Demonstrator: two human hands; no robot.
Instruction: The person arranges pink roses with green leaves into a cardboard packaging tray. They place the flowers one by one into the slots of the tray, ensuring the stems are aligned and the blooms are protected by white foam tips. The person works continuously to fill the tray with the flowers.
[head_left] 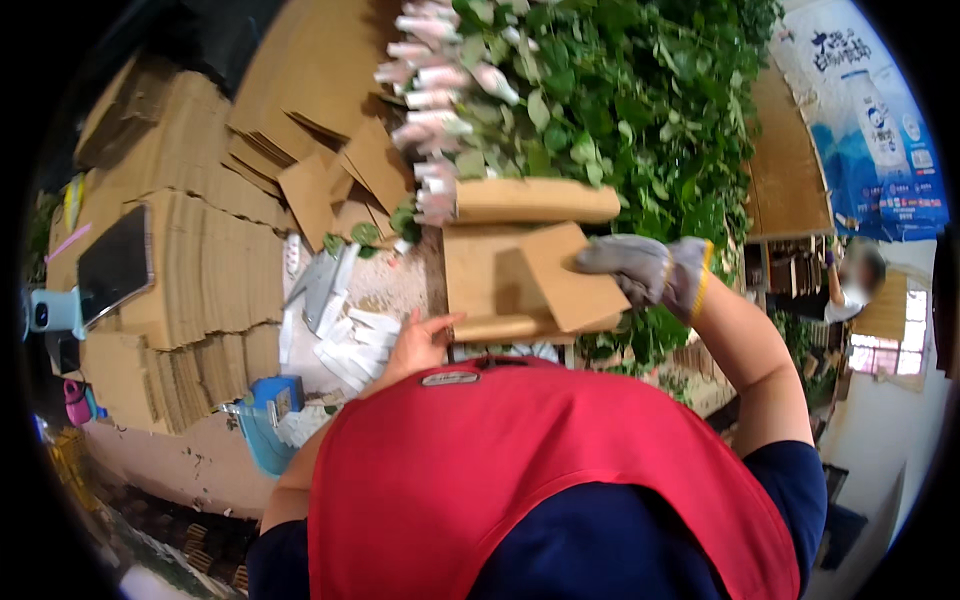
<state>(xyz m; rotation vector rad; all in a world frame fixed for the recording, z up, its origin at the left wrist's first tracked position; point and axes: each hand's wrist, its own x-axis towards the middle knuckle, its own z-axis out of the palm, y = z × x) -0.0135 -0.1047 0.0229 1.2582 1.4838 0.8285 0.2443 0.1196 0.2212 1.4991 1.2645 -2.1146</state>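
My right hand, in a grey glove with a yellow cuff, pinches a small brown cardboard sheet by its right side. The sheet is tilted over a larger cardboard wrap with a rolled edge nearest me. My bare left hand is at the near left corner of that wrap; its fingers are stretched out and apart, the fingertips at the rolled edge. Just beyond the wrap lies a folded cardboard roll. Farther off are pink-white wrapped flower heads with long leafy green stems.
Stacks of cardboard fill the left, with a dark tablet on them. White paper strips and a grey metal tool lie left of my left hand. Loose cardboard pieces lie beyond. Another person is far right.
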